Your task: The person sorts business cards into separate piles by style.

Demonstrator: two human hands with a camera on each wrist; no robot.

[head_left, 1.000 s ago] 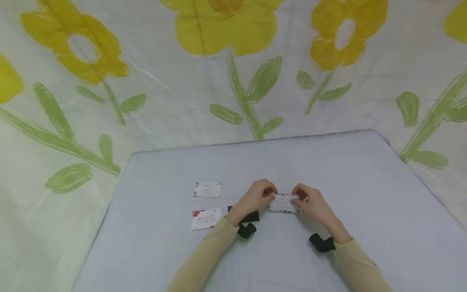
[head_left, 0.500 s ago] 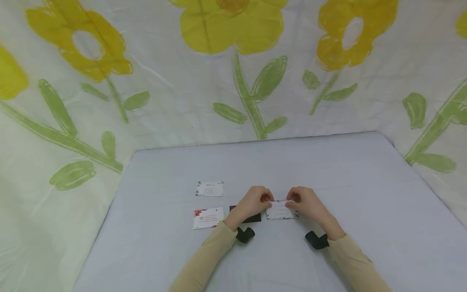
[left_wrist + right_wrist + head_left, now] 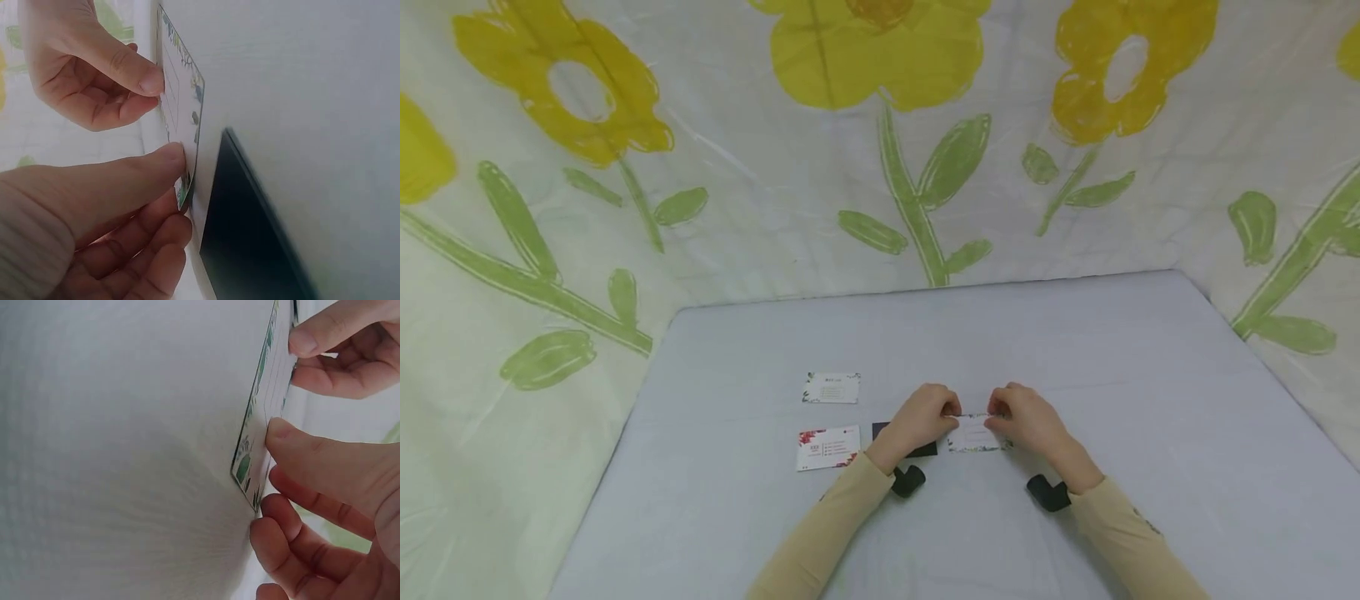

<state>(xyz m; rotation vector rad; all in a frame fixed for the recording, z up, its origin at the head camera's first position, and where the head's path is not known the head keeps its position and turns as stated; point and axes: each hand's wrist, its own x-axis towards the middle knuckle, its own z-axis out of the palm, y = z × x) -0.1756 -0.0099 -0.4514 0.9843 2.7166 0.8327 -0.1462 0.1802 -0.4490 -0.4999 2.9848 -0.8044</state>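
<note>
A white card with a leafy printed border (image 3: 973, 435) lies at the table surface between both hands. My left hand (image 3: 923, 419) pinches its far edge near the left corner, thumb on the printed face. At the far right part of the same edge, my right hand (image 3: 1028, 417) pinches it likewise. In the left wrist view, the card (image 3: 187, 103) stands close beside a black card (image 3: 250, 231). The right wrist view shows the card's near corner (image 3: 245, 469) down at the cloth. My left wrist partly hides the black card in the head view.
To the left lies a white card with red floral corners (image 3: 827, 448). Farther back is another white card with green leaf corners (image 3: 831, 388). A pale cloth covers the table (image 3: 737, 517). A flower-printed curtain (image 3: 760, 225) rises along its back edge.
Both hands have brought the leafy-bordered card nearer to me and slightly left, level with the black card. Over the last half second, hands and card have barely moved.
</note>
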